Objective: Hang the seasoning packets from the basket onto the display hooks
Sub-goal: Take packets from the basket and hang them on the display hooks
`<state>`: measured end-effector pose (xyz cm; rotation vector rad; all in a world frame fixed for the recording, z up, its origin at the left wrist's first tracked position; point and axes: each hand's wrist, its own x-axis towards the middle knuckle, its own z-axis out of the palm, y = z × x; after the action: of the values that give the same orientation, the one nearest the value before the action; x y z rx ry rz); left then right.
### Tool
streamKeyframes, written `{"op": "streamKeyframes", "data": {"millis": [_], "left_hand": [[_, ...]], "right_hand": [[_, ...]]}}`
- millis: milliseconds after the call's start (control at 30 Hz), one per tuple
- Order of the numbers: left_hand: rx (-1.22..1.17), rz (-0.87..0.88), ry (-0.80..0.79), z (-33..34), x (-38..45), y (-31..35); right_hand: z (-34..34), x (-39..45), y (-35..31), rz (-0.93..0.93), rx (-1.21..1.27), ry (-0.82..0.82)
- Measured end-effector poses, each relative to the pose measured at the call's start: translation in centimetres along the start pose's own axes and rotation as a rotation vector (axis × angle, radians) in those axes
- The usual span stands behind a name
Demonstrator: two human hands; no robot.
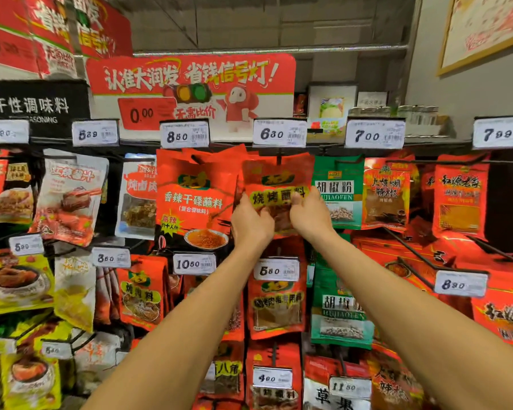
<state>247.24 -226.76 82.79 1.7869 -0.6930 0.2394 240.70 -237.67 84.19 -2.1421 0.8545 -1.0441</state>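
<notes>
Two hands: left hand [251,223] and right hand [310,216] pinch one packet's sides
Packet [276,184]: red, yellow label band, top at hook [278,160]

Person, head-camera view: two bare forearms, no sleeves visible to frame edge. Left hand [251,223] and right hand [310,216] ungloved; no rings, watch or wristbands visible. Fingernails mostly hidden.

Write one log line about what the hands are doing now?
left hand: holds packet | right hand: holds packet | packet: at hook under 6.30 tag
</notes>
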Motion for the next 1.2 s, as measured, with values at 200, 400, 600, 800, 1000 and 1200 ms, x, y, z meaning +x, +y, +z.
{"op": "streamKeyframes", "data": {"millis": [200,400,600,800,1000,1200], "left_hand": [[0.12,-0.092,-0.02,0.8,2.6,0.8],[0.064,-0.249,-0.013,1.7,5.0,2.2],[0.057,-0.293,-0.027,1.9,4.5,2.3],[-0.074,-0.274,-0.045,0.5,1.9,2.3],[-0.121,-0.083,-0.12,-3.2,-1.2,3.4],[-0.448,-0.199,-0.282,-8.0,-7.4,1.3]], "right_hand": [[0.6,2.7,0.5,0.068,-0.156,-0.001],[0.3,4.3,-0.4,0.204,-0.2,-0.064],[-0.7,3.5,1.0,0.231,0.017,-0.164],[-3.4,0.6,2.3,0.159,0.152,-0.076],[-6.4,-3.7,1.4,0.05,0.355,0.01],[-8.5,-10.9,2.1,0.157,0.687,-0.223]]}}
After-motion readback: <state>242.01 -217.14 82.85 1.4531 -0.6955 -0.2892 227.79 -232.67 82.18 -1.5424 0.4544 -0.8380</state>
